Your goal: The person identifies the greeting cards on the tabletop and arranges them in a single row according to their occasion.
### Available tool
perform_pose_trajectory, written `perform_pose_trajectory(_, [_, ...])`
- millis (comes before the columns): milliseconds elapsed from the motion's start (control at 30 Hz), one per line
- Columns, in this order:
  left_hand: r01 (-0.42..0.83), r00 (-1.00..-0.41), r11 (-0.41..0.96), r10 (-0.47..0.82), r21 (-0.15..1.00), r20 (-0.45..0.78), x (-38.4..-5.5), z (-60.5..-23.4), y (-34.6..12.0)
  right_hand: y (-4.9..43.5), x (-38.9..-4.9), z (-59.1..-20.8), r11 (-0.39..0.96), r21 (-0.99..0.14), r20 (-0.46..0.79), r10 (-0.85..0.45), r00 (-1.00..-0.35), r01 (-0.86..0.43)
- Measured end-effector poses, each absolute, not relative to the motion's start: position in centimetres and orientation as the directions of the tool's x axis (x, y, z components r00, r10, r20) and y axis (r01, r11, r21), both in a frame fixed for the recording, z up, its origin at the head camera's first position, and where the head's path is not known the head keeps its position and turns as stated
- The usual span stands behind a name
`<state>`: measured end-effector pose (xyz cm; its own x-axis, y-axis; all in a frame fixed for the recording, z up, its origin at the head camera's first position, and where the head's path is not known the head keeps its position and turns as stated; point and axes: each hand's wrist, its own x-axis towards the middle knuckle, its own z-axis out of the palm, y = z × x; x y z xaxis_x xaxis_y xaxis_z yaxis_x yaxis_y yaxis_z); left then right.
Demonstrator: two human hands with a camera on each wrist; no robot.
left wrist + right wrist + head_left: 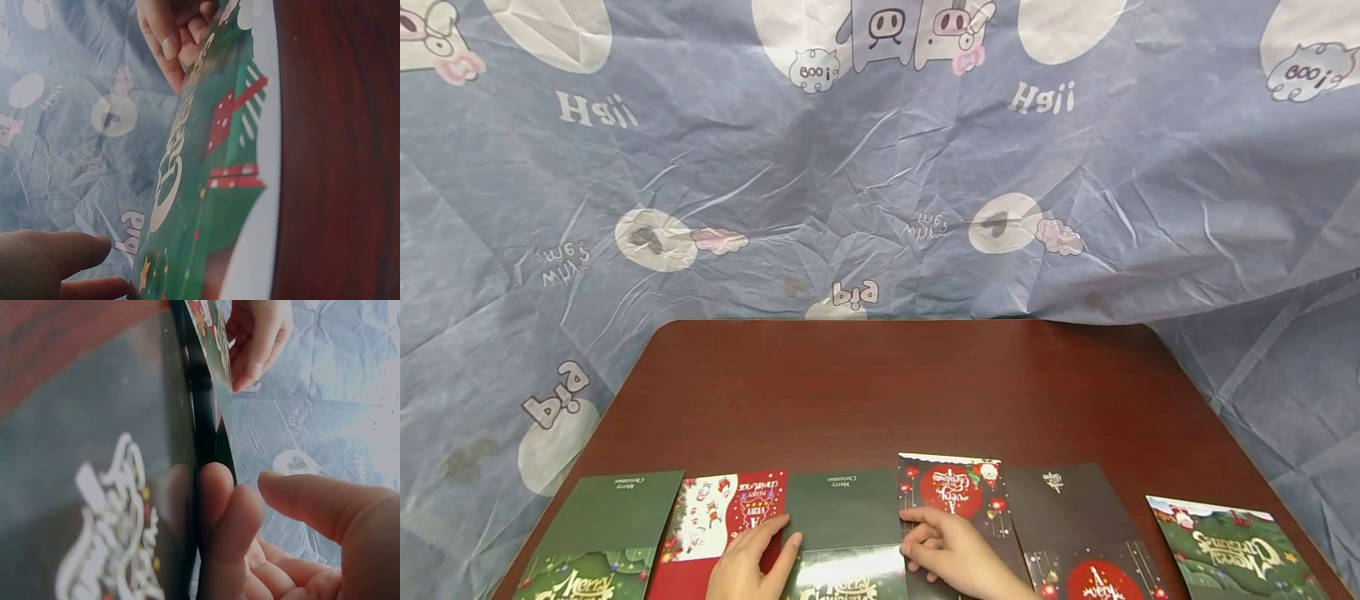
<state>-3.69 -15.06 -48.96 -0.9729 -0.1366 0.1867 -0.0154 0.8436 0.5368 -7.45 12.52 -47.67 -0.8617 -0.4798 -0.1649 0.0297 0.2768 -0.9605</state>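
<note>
A green Christmas card lies unfolded in the middle of a row of cards, a plain dark half above a glossy printed half. At its left edge rests my left hand, thumb and forefinger spread apart; that hand also lies over the neighbouring red Christmas card. My right hand touches the green card's right edge, its hindmost fingers loosely bent, and partly covers a dark card with a red circle. In the right wrist view the thumb stands apart from the fingertips. Neither hand visibly pinches a card.
Another green card lies at the far left of the brown table. Right of my hands are a dark unfolded card and a separate green card. A bluish printed cloth hangs behind the table.
</note>
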Motion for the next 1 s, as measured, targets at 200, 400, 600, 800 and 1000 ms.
perform_pose_trajectory(200, [-0.028,-0.976,0.837,-0.14,0.546,0.164,-3.7,-48.8,-15.1,12.0,-7.5,-48.5,0.206,-0.976,-0.163,-0.468,-0.868,0.072])
perform_pose_trajectory(400, [-0.085,-0.98,0.818,-0.171,0.569,0.1,-3.6,-48.4,-14.9,11.8,-7.5,-48.8,0.17,-0.983,-0.144,-0.464,-0.874,0.072])
perform_pose_trajectory(600, [-0.063,-0.971,0.804,-0.187,0.592,0.152,-3.7,-48.7,-14.9,11.7,-7.4,-48.6,0.158,-0.985,-0.139,-0.443,-0.886,0.075])
perform_pose_trajectory(800, [0.02,-0.948,0.781,-0.183,0.624,0.26,-3.6,-49.1,-15.0,11.7,-7.3,-48.4,0.146,-0.984,-0.154,-0.433,-0.888,0.099])
perform_pose_trajectory(1000, [0.019,-0.94,0.764,-0.207,0.645,0.272,-3.4,-48.7,-14.7,11.6,-7.3,-48.0,0.144,-0.983,-0.163,-0.434,-0.886,0.111])
